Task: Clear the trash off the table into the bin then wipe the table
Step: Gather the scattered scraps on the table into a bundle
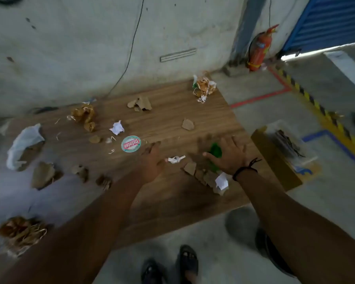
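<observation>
As both hands reach over the table, the right hand is nearer the trash — fingers spread, gripping nothing, directly over the green scrap; the left hand, fingers loosely straight, empty, sits just left of the white paper twist.

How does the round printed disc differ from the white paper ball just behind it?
The disc is flat and round; the paper ball is crumpled and irregular. The disc is printed, with a teal rim and a red label; the paper ball is plain white. The disc looks larger than the paper ball. Both lie loose on the table.
</observation>
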`<state>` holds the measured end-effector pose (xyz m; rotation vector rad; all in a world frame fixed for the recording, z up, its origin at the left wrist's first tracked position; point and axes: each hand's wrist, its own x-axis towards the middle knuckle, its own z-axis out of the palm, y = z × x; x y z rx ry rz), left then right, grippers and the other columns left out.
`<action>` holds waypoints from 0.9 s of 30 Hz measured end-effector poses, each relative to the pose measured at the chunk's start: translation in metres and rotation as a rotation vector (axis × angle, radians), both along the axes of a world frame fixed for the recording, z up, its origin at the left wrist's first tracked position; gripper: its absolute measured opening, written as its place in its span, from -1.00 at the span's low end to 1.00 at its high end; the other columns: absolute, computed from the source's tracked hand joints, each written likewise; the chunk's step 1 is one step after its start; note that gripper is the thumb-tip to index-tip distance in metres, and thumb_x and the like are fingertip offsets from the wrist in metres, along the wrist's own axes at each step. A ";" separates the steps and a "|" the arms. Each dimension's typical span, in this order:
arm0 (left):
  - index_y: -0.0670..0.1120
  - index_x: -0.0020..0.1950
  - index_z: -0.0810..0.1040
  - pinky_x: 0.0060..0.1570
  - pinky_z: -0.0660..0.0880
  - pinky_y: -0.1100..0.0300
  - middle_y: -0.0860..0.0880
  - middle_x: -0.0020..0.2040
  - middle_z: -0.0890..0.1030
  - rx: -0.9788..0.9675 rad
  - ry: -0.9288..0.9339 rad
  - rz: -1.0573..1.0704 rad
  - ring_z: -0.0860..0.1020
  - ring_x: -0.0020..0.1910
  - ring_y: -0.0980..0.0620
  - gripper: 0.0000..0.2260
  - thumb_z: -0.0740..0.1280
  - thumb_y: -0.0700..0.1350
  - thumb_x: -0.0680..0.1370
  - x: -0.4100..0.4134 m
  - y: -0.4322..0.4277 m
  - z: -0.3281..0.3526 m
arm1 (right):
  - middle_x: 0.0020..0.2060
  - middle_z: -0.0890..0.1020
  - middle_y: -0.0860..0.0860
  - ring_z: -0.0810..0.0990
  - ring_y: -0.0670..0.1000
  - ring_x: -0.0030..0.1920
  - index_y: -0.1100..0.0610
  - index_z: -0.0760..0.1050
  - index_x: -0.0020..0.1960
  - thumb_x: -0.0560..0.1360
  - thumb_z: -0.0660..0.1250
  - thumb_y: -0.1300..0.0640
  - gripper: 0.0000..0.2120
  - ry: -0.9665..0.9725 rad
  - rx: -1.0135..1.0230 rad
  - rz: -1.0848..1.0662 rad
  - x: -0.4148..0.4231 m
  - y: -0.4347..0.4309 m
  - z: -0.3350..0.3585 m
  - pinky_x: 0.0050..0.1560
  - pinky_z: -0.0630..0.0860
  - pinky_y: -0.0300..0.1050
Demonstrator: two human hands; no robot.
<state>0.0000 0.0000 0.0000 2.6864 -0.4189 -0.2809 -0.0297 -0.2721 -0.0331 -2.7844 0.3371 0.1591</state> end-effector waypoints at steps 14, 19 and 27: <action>-0.07 0.45 0.27 0.18 0.35 0.15 -0.13 0.35 0.46 -0.218 0.228 -0.004 0.46 0.29 -0.16 -0.49 0.07 0.17 0.59 -0.004 -0.001 -0.033 | 0.46 0.31 0.04 0.21 0.12 0.48 0.04 0.24 0.47 0.53 -0.09 -0.25 -0.39 -0.083 0.121 0.062 0.017 0.110 -0.035 0.47 0.16 0.06; -0.10 0.48 0.28 0.24 0.24 0.27 -0.11 0.42 0.39 -0.238 -0.013 0.021 0.35 0.38 -0.03 -0.53 0.09 0.05 0.61 -0.003 0.034 -0.012 | 0.43 0.35 0.05 0.24 0.04 0.47 0.09 0.31 0.43 0.56 -0.11 -0.18 -0.42 -0.269 0.250 0.066 0.020 0.093 0.002 0.47 0.14 -0.02; -0.05 0.51 0.16 0.47 -0.07 -0.23 -0.17 0.56 0.05 0.075 0.127 0.316 -0.05 0.54 -0.21 -0.48 0.04 0.17 0.62 0.001 0.092 -0.061 | 0.47 0.27 0.12 0.23 0.12 0.47 0.11 0.19 0.49 0.44 -0.13 -0.45 -0.16 -0.125 0.183 -0.115 -0.021 0.049 -0.022 0.46 0.21 0.06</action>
